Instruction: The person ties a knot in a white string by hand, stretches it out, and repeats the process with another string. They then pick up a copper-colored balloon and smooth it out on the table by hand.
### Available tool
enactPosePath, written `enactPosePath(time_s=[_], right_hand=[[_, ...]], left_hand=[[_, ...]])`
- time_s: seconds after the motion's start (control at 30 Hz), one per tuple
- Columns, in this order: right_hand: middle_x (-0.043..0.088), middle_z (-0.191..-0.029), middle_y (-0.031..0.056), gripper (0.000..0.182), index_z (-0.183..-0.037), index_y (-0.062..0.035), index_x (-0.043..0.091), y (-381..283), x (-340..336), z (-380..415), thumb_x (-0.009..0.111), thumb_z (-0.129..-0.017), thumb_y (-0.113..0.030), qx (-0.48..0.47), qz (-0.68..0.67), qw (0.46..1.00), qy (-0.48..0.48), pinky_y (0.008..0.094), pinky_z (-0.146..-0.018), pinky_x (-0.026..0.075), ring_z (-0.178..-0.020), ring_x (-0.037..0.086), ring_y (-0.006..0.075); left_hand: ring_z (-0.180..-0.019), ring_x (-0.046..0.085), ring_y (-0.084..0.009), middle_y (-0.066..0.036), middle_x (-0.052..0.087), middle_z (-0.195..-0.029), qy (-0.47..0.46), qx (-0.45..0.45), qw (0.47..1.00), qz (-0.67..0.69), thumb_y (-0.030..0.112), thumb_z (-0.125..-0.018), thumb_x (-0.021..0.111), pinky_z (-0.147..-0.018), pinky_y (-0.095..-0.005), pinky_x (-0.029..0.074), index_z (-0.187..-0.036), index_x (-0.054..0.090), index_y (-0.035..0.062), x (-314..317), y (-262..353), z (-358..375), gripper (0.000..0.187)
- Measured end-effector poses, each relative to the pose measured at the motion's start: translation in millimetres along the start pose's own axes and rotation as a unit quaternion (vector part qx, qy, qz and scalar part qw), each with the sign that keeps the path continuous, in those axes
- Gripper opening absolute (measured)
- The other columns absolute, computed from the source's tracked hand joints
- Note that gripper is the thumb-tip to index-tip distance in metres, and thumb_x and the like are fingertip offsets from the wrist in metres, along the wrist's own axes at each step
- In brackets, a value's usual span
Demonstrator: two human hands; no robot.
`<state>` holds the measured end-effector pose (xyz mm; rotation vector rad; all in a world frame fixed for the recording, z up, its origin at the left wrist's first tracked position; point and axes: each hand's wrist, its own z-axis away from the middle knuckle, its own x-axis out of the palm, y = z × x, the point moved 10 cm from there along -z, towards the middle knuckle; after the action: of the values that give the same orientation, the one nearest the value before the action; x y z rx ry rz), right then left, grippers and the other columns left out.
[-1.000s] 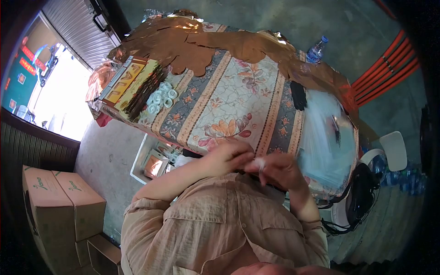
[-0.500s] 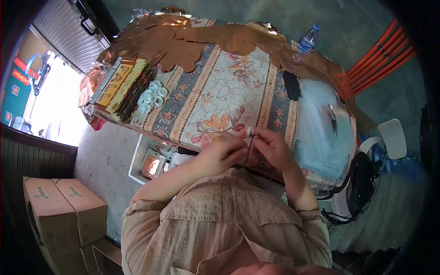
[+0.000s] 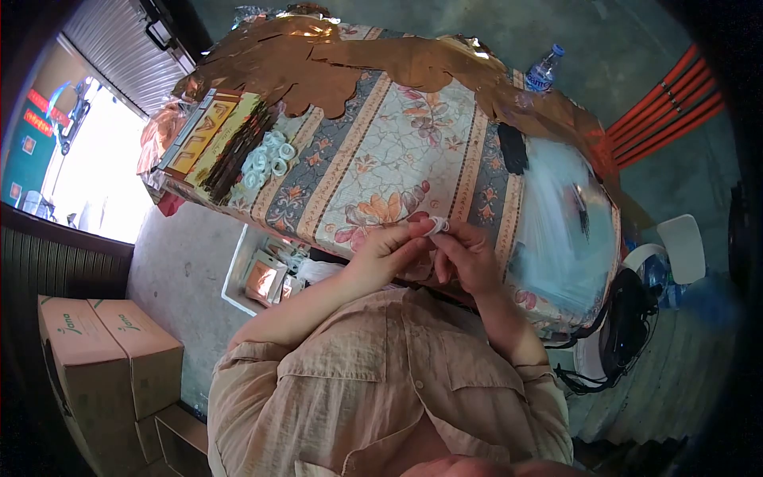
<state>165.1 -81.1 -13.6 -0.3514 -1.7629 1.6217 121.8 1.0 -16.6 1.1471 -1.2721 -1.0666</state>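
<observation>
Near the table's front edge, my left hand [image 3: 387, 251] and my right hand [image 3: 469, 253] meet around a small white rolled piece [image 3: 436, 227]. The fingertips of both hands pinch it, one hand on each side. Beneath them is a floral striped tablecloth [image 3: 397, 151]. Several white rolled rosettes [image 3: 267, 160] lie in a cluster at the left of the table, beside a stack of dark-edged strips [image 3: 232, 153]. On the right side of the table is a pile of translucent white sheets [image 3: 552, 230], with a black piece [image 3: 513, 149] at its upper left.
Brown metallic foil [image 3: 381, 63] covers the far edge, with a water bottle [image 3: 544, 69] beside it. A white bin [image 3: 236, 274] with packets is below the table's left front. Cardboard boxes [image 3: 111, 350] stand lower left; a white chair [image 3: 681, 246] is at the right.
The white piece between my fingertips now looks more rounded and coiled. My right hand has shifted slightly and its fingers have curled differently. The whole view has shifted a little.
</observation>
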Motion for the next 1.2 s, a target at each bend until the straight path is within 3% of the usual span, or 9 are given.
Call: enactPosePath(time_s=[0.07, 0.2, 0.37, 0.5, 0.63, 0.7, 0.93, 1.0, 1.2], right_hand=[[0.062, -0.078, 0.0034, 0.021, -0.103, -0.0004, 0.059, -1.0, -3.0, -3.7, 0.044, -0.089, -0.005, -0.005, 0.007, 1.000, 0.015, 0.0177, -0.040, 0.037, -0.046, 0.050, 0.0065], [0.062, -0.080, 0.0033, 0.021, -0.104, 0.0005, 0.058, 7.9, -11.8, -5.3, 0.043, -0.090, -0.007, -0.004, -0.016, 1.000, 0.001, 0.0178, -0.043, 0.039, -0.048, 0.050, 0.0059], [0.061, -0.085, 0.0071, 0.019, -0.098, 0.0015, 0.055, 9.5, -4.8, -3.0, 0.041, -0.088, -0.005, 0.016, -0.036, 0.998, -0.044, 0.0194, -0.048, 0.040, -0.055, 0.050, 0.0074], [0.061, -0.085, 0.0084, 0.018, -0.096, 0.0016, 0.055, 18.5, 0.8, -0.6, 0.041, -0.087, -0.005, 0.032, -0.039, 0.995, -0.086, 0.0197, -0.048, 0.041, -0.056, 0.051, 0.0087], [0.061, -0.083, 0.0086, 0.019, -0.095, 0.0019, 0.056, 3.7, 6.1, 0.6, 0.042, -0.087, -0.008, 0.013, -0.005, 0.996, -0.091, 0.0200, -0.049, 0.041, -0.056, 0.050, 0.0082], [0.061, -0.083, 0.0086, 0.019, -0.094, 0.0020, 0.056, 1.9, 6.0, 1.0, 0.041, -0.087, -0.009, 0.012, 0.014, 0.996, -0.090, 0.0199, -0.050, 0.042, -0.057, 0.050, 0.0081], [0.060, -0.079, 0.0053, 0.019, -0.093, 0.0000, 0.056, 6.4, 3.3, -1.3, 0.041, -0.090, -0.012, -0.003, 0.043, 0.997, -0.070, 0.0204, -0.053, 0.042, -0.059, 0.050, 0.0077], [0.060, -0.079, 0.0042, 0.019, -0.094, 0.0001, 0.056, 6.1, 6.6, -2.6, 0.042, -0.091, -0.012, -0.014, 0.068, 0.995, -0.068, 0.0203, -0.055, 0.042, -0.059, 0.049, 0.0064], [0.058, -0.075, 0.0052, 0.021, -0.093, 0.0007, 0.055, 19.0, 9.4, -5.5, 0.041, -0.093, -0.015, 0.028, -0.059, 0.997, -0.033, 0.0239, -0.053, 0.047, -0.059, 0.056, 0.0120]], left_hand=[[-0.071, 0.055, -0.0070, -0.002, 0.060, -0.078, -0.007, 0.028, 0.999, -0.021, 0.012, -0.090, 0.049, -0.070, -0.0213, 0.044, -0.092, 0.059, -0.0016, 2.2, 6.9, 0.2, 0.017], [-0.070, 0.055, -0.0098, -0.002, 0.060, -0.078, -0.107, 0.053, 0.989, -0.082, 0.009, -0.090, 0.048, -0.067, -0.0242, 0.043, -0.091, 0.061, -0.0004, 8.8, 13.6, 3.6, 0.016], [-0.078, 0.056, -0.0116, -0.008, 0.059, -0.087, 0.038, 0.158, 0.982, -0.101, 0.003, -0.084, 0.053, -0.065, -0.0243, 0.044, -0.097, 0.060, -0.0007, -24.1, 55.5, -0.8, 0.015], [-0.080, 0.057, -0.0167, -0.009, 0.059, -0.090, -0.006, 0.189, 0.952, -0.239, 0.001, -0.083, 0.054, -0.069, -0.0278, 0.045, -0.100, 0.060, -0.0005, -8.3, 51.2, -4.4, 0.018], [-0.085, 0.058, -0.0176, -0.008, 0.058, -0.093, -0.012, 0.082, 0.985, -0.150, 0.000, -0.082, 0.055, -0.073, -0.0289, 0.046, -0.099, 0.060, -0.0006, -7.9, 23.7, -5.1, 0.018], [-0.081, 0.053, -0.0074, -0.006, 0.059, -0.099, -0.025, 0.053, 0.997, -0.051, -0.004, -0.081, 0.057, -0.071, -0.0227, 0.045, -0.101, 0.060, -0.0007, -8.2, 16.2, -4.8, 0.020], [-0.078, 0.052, -0.0078, -0.004, 0.057, -0.092, -0.015, 0.061, 0.996, -0.063, -0.004, -0.076, 0.062, -0.065, -0.0208, 0.041, -0.089, 0.058, -0.0012, -12.0, 24.5, -3.9, 0.014], [-0.096, 0.058, -0.0191, -0.010, 0.057, -0.096, -0.008, 0.107, 0.982, -0.156, -0.002, -0.076, 0.060, -0.073, -0.0290, 0.046, -0.090, 0.057, -0.0007, -13.2, 27.8, -2.4, 0.014], [-0.081, 0.056, -0.0214, -0.010, 0.056, -0.088, 0.044, 0.154, 0.965, -0.207, 0.000, -0.074, 0.061, -0.070, -0.0295, 0.044, -0.090, 0.054, 0.0003, -17.5, 27.7, -0.4, 0.017]])
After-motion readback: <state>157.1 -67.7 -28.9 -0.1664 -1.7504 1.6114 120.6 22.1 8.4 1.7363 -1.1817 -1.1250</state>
